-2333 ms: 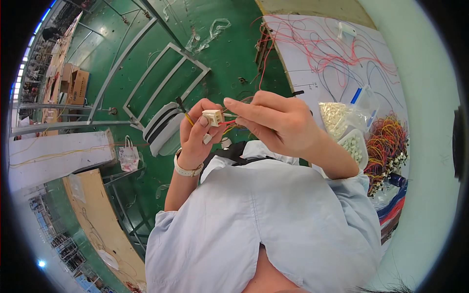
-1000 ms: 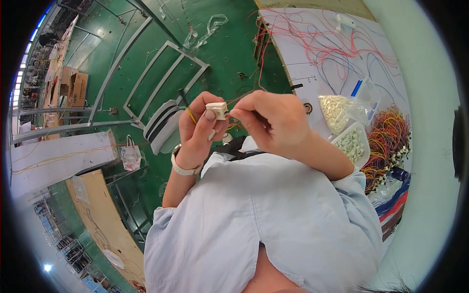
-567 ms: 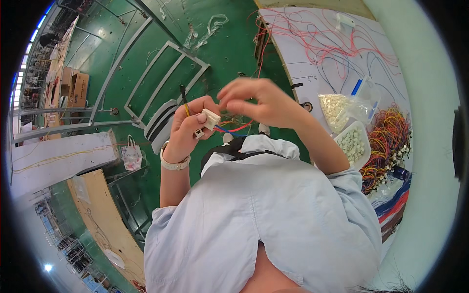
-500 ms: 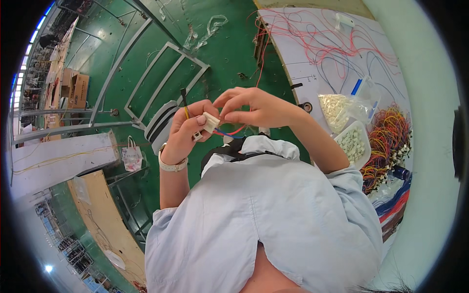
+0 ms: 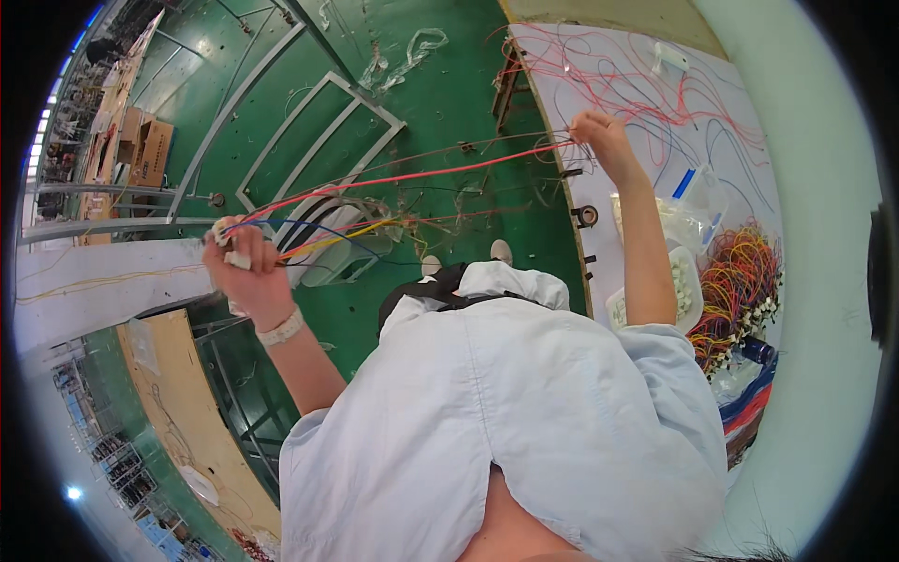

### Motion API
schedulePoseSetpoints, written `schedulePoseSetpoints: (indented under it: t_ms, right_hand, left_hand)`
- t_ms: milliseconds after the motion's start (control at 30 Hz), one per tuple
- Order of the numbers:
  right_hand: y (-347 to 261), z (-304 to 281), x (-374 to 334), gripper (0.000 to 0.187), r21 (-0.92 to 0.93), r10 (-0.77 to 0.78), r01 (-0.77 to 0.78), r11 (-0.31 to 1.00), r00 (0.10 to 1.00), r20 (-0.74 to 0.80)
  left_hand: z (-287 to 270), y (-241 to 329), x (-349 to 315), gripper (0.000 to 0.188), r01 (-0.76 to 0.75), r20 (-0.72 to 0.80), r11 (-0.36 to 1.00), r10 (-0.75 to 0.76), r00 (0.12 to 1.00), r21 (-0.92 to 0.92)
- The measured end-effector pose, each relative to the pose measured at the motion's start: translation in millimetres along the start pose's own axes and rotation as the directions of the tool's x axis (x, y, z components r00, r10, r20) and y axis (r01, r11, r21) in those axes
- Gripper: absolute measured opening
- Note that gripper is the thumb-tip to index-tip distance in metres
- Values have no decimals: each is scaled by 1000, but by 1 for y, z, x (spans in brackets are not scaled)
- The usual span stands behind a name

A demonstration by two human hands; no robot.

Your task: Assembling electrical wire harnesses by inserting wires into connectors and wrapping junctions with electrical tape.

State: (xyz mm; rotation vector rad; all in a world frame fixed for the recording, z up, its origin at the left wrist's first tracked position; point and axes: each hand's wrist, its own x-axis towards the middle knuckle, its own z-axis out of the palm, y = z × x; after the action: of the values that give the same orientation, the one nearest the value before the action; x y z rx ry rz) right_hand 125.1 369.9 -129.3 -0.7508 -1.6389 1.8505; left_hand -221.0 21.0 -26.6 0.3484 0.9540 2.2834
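Observation:
My left hand (image 5: 251, 283), with a pale watch strap at the wrist, is out to the left and closed around white plastic connectors (image 5: 238, 259). From it trail a blue wire (image 5: 314, 226) and a yellow wire (image 5: 361, 230), whose loose ends hang over the floor. A red wire (image 5: 421, 175) runs taut across from that hand to my right hand (image 5: 604, 145), which is raised over the table's left edge. The right fingers are pinched on the red wire. A thinner reddish strand runs beside it. Motion blur hides the exact finger positions on the connectors.
On the white table (image 5: 599, 267) at right lie tangled red wires (image 5: 618, 84), a clear bag (image 5: 698, 211), a white tub of pale connectors (image 5: 688, 290) and a colourful wire bundle (image 5: 740, 281). A tape roll (image 5: 587, 216) sits at its edge. Grey metal frames (image 5: 323, 117) stand ahead.
My hands have moved from close together to far apart, the left going left with the connectors, the right going up and right. The red wire is now stretched between them.

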Motion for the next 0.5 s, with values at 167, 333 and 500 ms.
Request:
schedulePoseSetpoints:
  t_ms: [167, 333, 500]
  right_hand:
    - [-39, 50, 1, 20, -402, -47, 71, 913, 997, 68]
    - [-74, 105, 4, 21, -245, -109, 164, 955, 969, 223]
    - [-96, 145, -3, 20, -102, 2, 50, 994, 892, 452]
  left_hand:
    - [13, -26, -6, 24, -10, -184, 987, 40, 982, 161]
    - [54, -51, -25, 19, 16, 53, 754, -67, 996, 657]
    - [66, -63, -23, 12, -237, 402, 518, -233, 885, 822]
